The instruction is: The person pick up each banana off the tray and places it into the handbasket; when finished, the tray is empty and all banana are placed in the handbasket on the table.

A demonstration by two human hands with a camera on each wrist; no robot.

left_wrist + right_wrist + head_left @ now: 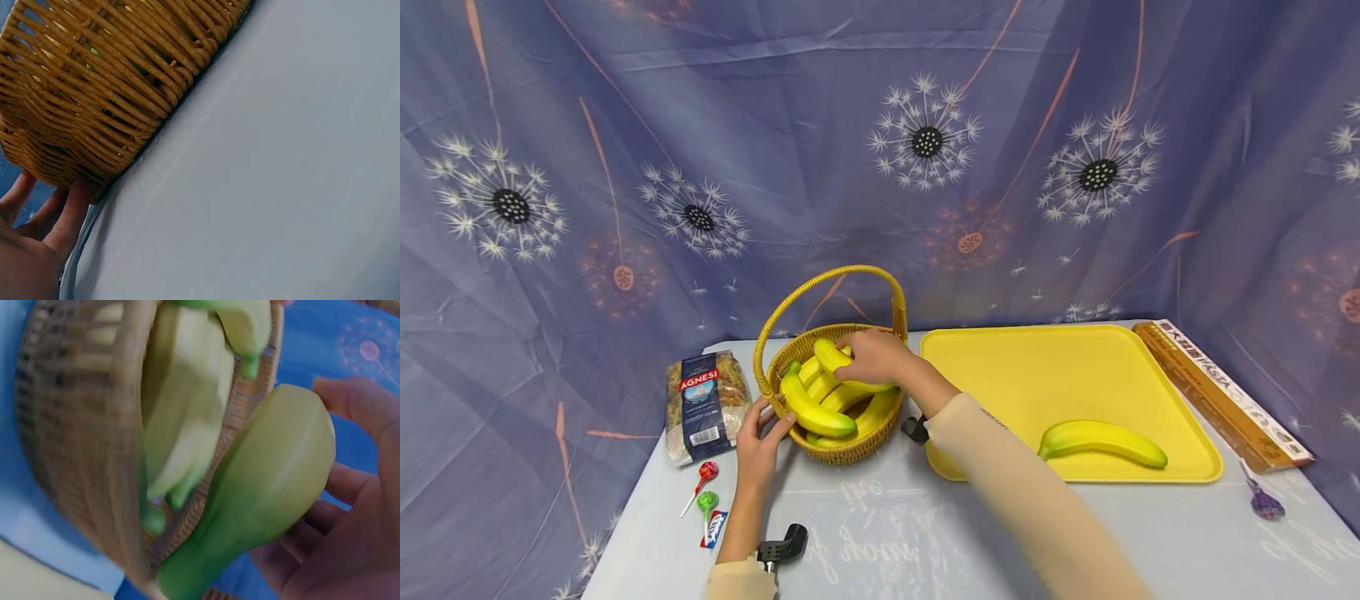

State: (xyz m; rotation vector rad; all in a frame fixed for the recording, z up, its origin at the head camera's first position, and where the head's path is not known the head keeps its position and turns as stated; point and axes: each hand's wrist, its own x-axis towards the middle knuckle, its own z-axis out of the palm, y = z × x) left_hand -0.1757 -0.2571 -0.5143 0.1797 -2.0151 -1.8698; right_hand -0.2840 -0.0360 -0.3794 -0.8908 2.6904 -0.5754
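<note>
- The right hand (872, 357) is seen over the wicker basket (842, 450), its fingers curled round a banana (842, 367) that lies on top of the pile — in the right wrist view the same banana (262, 494) is cupped against the palm, the fingers (350, 403) wrapped over its end.
- The left hand (760, 446) is laid against the outside of the basket, on the side away from the right hand; the fingers (69, 215) are held fairly straight and pressed to the woven wall (106, 94), nothing being gripped.
- More bananas (816, 408) are piled in the basket beneath the right hand, under the arched handle (820, 287).
- A yellow tray (1037, 367) is set just beyond the right forearm, and a single banana (1101, 442) is lying on it, well apart from the basket.
- A long pasta box (1221, 392) is placed past the tray's far edge.
- Outside the left hand a pasta bag (703, 404) is found, with two lollipops (703, 492) nearer the wrist — one red, one green.
</note>
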